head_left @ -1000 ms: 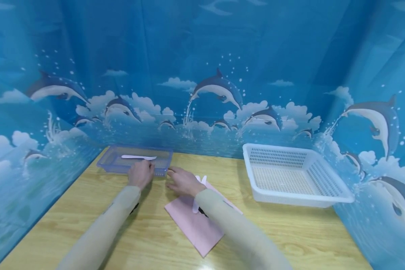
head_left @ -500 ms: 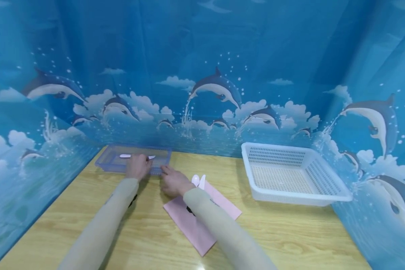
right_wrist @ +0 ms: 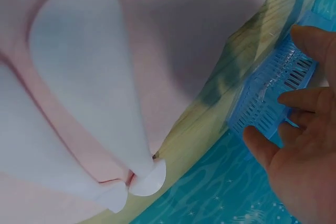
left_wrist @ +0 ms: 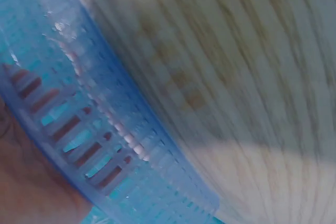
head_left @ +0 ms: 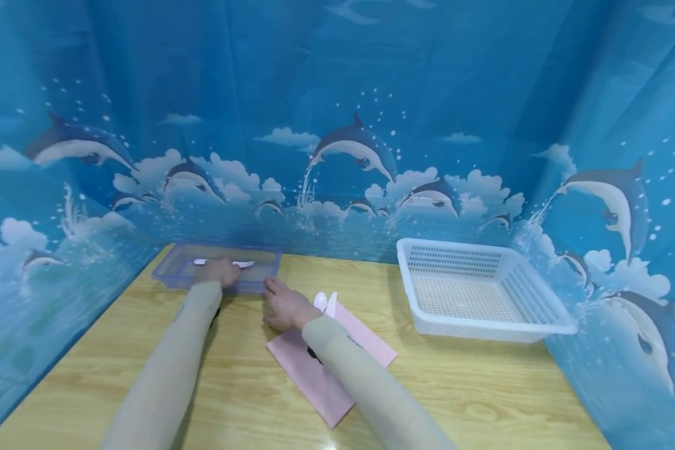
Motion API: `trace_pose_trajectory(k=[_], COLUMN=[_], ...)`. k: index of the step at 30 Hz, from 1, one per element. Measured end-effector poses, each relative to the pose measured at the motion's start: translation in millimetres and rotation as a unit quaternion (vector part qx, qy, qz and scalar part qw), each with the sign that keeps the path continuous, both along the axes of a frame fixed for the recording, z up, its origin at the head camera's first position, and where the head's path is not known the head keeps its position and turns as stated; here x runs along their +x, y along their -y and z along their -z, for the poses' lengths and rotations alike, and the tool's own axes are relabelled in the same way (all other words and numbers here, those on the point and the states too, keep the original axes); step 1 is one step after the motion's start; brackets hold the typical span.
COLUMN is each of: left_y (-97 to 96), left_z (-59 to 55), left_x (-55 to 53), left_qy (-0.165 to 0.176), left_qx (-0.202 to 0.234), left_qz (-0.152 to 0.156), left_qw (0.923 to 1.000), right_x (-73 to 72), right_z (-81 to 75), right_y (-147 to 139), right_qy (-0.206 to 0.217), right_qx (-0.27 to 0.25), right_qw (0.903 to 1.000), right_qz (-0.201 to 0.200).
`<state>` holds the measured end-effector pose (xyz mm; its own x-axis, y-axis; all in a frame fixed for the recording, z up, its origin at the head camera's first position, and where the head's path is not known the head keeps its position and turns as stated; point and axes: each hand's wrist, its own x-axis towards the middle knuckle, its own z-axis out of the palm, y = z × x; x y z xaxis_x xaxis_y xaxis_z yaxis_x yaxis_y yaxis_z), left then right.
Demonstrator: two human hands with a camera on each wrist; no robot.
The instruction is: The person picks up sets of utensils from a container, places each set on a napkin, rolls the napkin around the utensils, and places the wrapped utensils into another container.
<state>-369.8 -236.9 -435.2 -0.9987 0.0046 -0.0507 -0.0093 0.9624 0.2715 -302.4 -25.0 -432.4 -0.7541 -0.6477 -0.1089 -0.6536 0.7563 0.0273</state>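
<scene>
My left hand [head_left: 218, 273] is inside the blue slotted basket [head_left: 167, 275], covering the middle of a white piece of plastic cutlery [head_left: 246, 264]. I cannot tell whether its fingers grip that piece. Part of the left hand [left_wrist: 39, 182] shows behind the basket wall [left_wrist: 131, 93] in the left wrist view. At the basket's near right corner is my right hand [head_left: 288, 307], palm down. The right wrist view shows its loosely spread fingers [right_wrist: 299, 99] over the basket's side. Below that forearm, a white spoon [head_left: 320, 301] and a knife [head_left: 331, 305] lie on a folded pink napkin [head_left: 309, 381].
A larger white slotted basket [head_left: 489, 329] stands at the right of the wooden table [head_left: 472, 400]. Behind and beside the table hang blue curtains [head_left: 337, 75] printed with dolphins.
My left hand has moved left across the cutlery piece in the blue basket. My right hand has shifted left to the basket's corner, uncovering more of the spoon and knife.
</scene>
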Motion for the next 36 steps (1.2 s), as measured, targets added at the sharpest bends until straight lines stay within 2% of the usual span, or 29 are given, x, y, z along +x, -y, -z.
trace_pose_trajectory(k=[3,11,15,18,24,32,36], left_y=[3.2,3.9,4.0,5.4,7.2,2.3,0.2], left_z=[0.2,-3.3,-3.5,-1.6,0.4,-2.5,-0.5], left_x=[-2.4,-8.2,-12.6,-15.6,-17.1,-13.1,-14.5], left_qy=[0.032,0.059,0.088,0.095,0.077,0.021,0.005], left_qx=[-0.011,-0.018,-0.013,-0.007,0.026,0.049,0.061], left_qz=[-0.008,0.010,0.006,0.004,0.004,0.000,-0.001], left_qw=[0.9994,0.9981,0.9960,0.9954,0.9967,0.9986,0.9981], right_x=[0.2,-3.0,-2.6,-1.6,-0.9,-0.5,0.7], right_z=[-1.1,-3.5,-3.7,-4.0,-5.1,-6.2,-5.3], right_y=[1,2,2,3,3,4,4], right_qy=[0.006,0.007,0.010,0.013,0.011,0.019,0.017], right_qx=[-0.001,0.004,0.009,0.011,0.014,0.013,0.014], right_qw=[1.0000,1.0000,0.9999,0.9998,0.9998,0.9996,0.9996], right_qz=[-0.001,0.006,0.005,0.006,0.007,0.016,0.018])
